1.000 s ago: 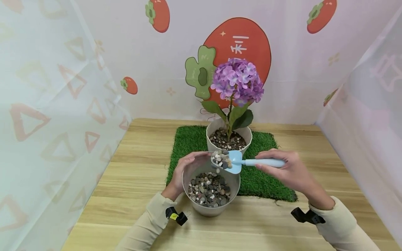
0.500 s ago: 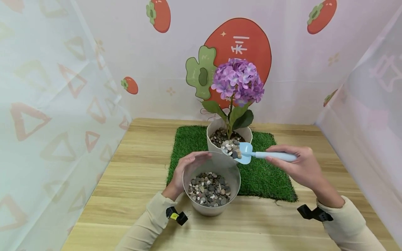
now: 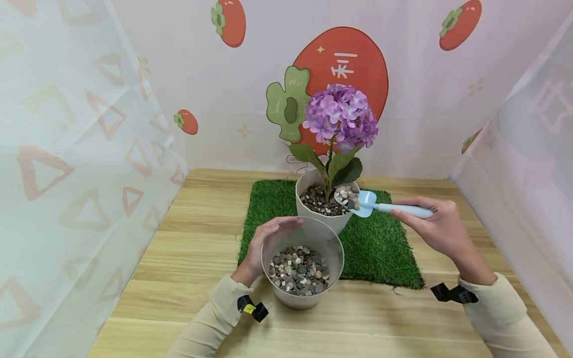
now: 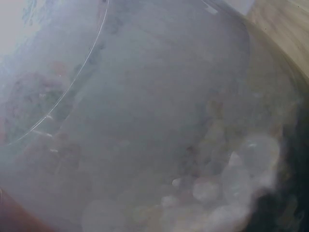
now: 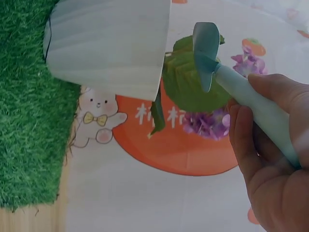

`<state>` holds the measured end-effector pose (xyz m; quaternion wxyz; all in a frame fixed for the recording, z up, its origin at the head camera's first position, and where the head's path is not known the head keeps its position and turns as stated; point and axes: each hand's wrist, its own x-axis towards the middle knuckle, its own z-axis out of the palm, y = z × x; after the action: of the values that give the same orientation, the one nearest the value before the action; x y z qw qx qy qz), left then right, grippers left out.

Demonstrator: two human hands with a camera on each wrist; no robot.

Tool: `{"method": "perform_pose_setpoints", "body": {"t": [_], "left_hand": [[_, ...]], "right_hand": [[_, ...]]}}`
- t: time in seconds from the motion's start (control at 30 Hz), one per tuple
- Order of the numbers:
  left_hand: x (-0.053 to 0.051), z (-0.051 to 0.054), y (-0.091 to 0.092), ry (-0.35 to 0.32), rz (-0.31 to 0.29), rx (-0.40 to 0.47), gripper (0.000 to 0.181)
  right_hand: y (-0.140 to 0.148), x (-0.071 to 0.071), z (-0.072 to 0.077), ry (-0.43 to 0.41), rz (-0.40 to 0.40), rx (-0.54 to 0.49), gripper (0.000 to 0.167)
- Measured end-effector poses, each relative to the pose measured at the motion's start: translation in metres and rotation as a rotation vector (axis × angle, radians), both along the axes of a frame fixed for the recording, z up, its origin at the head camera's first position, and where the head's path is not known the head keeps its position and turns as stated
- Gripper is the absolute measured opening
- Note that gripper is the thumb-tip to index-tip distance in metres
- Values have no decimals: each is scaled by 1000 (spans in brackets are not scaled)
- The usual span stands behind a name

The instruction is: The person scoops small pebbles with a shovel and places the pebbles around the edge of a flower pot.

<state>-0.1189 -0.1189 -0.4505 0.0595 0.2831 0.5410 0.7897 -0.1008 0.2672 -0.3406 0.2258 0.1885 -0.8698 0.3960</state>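
Observation:
My right hand (image 3: 440,228) grips the handle of a light blue hand trowel (image 3: 403,210). Pebbles (image 3: 346,198) are heaped on its blade, which is over the right side of the white flowerpot (image 3: 335,222). A purple hydrangea (image 3: 340,119) stands upright in that pot, with stones around its stem. In the right wrist view the trowel (image 5: 206,48) shows edge-on before a leaf. My left hand (image 3: 264,243) holds the left side of a translucent bucket (image 3: 331,251) with pebbles (image 3: 297,271) inside. The left wrist view is filled by the blurred bucket wall (image 4: 145,96).
A green turf mat (image 3: 380,258) lies under the flowerpot on the wooden table (image 3: 197,238). The bucket stands in front of the pot, close to it. Printed cloth walls (image 3: 241,84) enclose the back and both sides.
My right hand has carried the loaded trowel from above the bucket, away from me and to the right, over the flowerpot. The left hand and bucket have stayed in place.

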Motion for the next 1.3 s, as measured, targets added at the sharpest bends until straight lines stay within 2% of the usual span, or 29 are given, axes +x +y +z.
{"method": "perform_pose_setpoints", "body": {"t": [0.23,0.37,0.5,0.67,0.87,1.3], "left_hand": [[0,0,0,-7,3,-2,54],[0,0,0,-3,7,-5,55],[1,0,0,0,8,-9,55],[1,0,0,1,7,-8,55],[1,-1,0,5,6,-12,54],[1,0,0,1,16,-25,55]], "right_hand": [[4,-9,4,20,-82,94,17],[5,-14,8,11,-100,147,16],[4,-19,13,-27,-103,202,18],[-4,-25,23,-117,-124,256,23],[-17,-31,31,-211,-132,282,26],[-30,-37,38,-245,-147,304,23]]}}
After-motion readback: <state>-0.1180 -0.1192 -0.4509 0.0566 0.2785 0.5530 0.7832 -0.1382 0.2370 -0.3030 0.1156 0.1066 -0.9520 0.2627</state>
